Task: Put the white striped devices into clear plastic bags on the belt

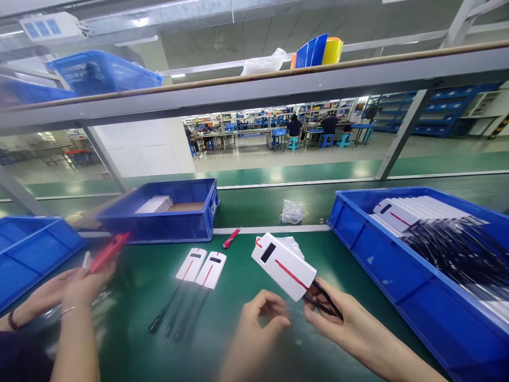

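White box: [283, 265] a flat white box with a red stripe, up off the green table [254, 254].
Right hand: [338, 315] fingers closed on the box's low corner and its black cord [324, 301].
Left hand: [260, 321] curled half shut, holding nothing, just at 9 o'clock of the cord.
Box from grip: sticks out toward 10 o'clock.
Risk: held only by a corner, it could tip and fall.
Co-worker's hands: [79, 284] at far left, gripping a red tool [107, 253].
Far: two more boxes [201, 267] at 11 o'clock.

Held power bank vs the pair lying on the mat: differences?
The held power bank is up in the right hand, tilted; the pair lies flat. Its black cable bunches in the fingers; the pair's cables trail straight across the mat. Shared: white shell, red stripe, dark window.
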Demonstrator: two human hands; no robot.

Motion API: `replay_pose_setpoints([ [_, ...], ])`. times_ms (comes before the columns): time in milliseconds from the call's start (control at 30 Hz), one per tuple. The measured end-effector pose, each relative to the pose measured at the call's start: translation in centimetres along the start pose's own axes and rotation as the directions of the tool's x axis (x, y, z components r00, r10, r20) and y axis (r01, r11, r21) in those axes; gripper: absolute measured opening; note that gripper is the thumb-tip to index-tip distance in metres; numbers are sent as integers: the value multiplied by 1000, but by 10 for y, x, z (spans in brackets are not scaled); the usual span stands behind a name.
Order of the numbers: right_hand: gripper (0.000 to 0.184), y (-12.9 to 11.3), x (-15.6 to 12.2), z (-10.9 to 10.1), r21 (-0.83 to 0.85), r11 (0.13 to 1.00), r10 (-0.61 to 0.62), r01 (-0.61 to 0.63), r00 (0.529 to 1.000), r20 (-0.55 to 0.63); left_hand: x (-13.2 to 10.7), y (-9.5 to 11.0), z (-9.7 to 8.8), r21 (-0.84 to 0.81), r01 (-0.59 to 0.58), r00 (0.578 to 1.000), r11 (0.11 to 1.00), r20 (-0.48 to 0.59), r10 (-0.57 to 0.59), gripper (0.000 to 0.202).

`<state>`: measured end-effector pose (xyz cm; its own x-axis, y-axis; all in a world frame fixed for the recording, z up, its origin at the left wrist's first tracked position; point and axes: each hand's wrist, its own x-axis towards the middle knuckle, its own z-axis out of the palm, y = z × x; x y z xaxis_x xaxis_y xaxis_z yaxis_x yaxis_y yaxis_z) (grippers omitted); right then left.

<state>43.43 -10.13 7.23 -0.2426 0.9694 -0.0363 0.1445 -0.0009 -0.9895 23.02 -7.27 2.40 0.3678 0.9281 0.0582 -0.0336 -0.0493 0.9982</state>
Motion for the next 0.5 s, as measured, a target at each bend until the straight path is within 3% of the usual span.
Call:
replay_pose_setpoints([
  [167,40,-2,1,4,-22,999,23,-23,1000,8,-2,2,0,39,-15,999,999,-45,17,17],
  [367,15,-19,-2,7,-228,974,30,-8,995,90,-2,2,7,22,9,998,1000,-57,-8,28],
  [500,9,-21,-3,9,-269,963,31,-1,994,109,-2,0,12,-8,-7,999,1000,-45,7,30],
])
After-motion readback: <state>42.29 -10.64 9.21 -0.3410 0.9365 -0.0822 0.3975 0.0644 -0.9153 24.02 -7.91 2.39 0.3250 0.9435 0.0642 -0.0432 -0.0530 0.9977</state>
